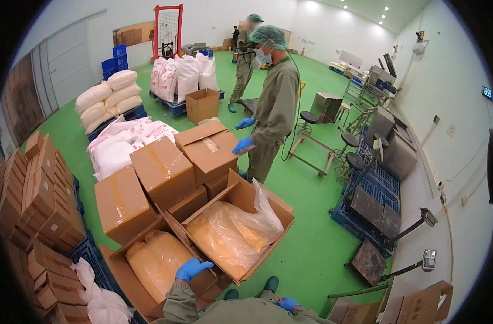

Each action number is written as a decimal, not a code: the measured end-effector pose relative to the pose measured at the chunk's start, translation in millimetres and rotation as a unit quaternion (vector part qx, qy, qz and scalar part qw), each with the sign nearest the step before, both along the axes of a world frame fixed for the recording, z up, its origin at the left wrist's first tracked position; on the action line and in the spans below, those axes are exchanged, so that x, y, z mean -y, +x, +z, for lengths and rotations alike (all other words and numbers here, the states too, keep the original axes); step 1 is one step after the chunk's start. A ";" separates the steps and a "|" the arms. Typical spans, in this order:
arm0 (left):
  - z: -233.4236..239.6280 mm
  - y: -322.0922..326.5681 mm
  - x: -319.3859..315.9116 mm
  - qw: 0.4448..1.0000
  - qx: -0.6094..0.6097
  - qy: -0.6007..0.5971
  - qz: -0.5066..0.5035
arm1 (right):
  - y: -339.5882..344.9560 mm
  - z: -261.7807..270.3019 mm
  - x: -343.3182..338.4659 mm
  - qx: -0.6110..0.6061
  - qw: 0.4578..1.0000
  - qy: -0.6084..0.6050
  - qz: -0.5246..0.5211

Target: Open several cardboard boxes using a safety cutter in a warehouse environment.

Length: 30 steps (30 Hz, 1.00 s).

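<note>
My left hand [193, 270], in a blue glove, is over the inner edge of an open cardboard box [121, 269] holding a plastic bag of orange-yellow material [159, 257]. To its right, a second open carton [270, 269] holds another clear bag of orange-yellow contents [226, 231], its loose plastic mouth standing up. My right hand [289, 303], also gloved in blue, is low beside my body, closed around a small red object [279, 299] that is mostly hidden. Taped cartons [161, 166] stand behind the open ones.
A co-worker [276, 93] in a green hair net stands across a carton [208, 141] with both gloved hands near it. Another person [244, 60] stands behind. Stacked cartons [40, 190] and white sacks [125, 141] are left; stools [353, 161], blue pallets [347, 208] and floor scales [365, 261] are right.
</note>
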<state>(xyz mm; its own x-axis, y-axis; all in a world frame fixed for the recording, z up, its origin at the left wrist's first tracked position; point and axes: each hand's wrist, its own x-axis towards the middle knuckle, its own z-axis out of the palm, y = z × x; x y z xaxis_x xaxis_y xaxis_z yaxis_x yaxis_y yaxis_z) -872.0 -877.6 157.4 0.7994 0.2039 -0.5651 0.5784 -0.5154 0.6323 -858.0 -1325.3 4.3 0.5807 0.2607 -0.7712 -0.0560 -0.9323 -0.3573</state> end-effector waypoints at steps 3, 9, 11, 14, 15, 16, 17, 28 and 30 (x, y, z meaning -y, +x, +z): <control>0.4 -3.3 2.6 1.000 0.001 0.008 0.004 | -3.4 0.7 4.4 -0.011 1.000 -0.007 -0.003; 14.5 -2.5 7.9 1.000 0.008 0.018 0.015 | -6.2 -5.6 15.4 -0.001 1.000 0.000 -0.025; 13.5 -3.9 7.2 1.000 0.001 0.019 0.021 | -5.8 -3.5 16.9 -0.008 1.000 -0.006 -0.029; 7.1 -4.7 5.5 1.000 -0.011 0.011 0.022 | -7.1 -0.1 16.4 -0.021 0.999 -0.007 -0.049; 9.4 -3.7 7.5 1.000 -0.011 0.009 0.018 | -7.3 -2.6 17.6 -0.013 0.999 -0.002 -0.053; 13.9 -3.5 9.1 0.999 -0.017 0.011 0.024 | -8.1 -4.8 19.3 -0.005 0.998 0.003 -0.056; 16.4 -2.6 10.7 0.999 -0.024 0.013 0.030 | -9.8 -6.6 21.4 -0.004 0.998 0.002 -0.059; 14.3 -3.7 11.9 0.999 -0.002 0.026 0.038 | -12.3 -6.2 18.5 0.000 0.999 -0.005 -0.047; 13.5 -4.4 12.2 0.999 0.008 0.027 0.041 | -12.4 -10.0 18.9 0.007 0.999 -0.001 -0.041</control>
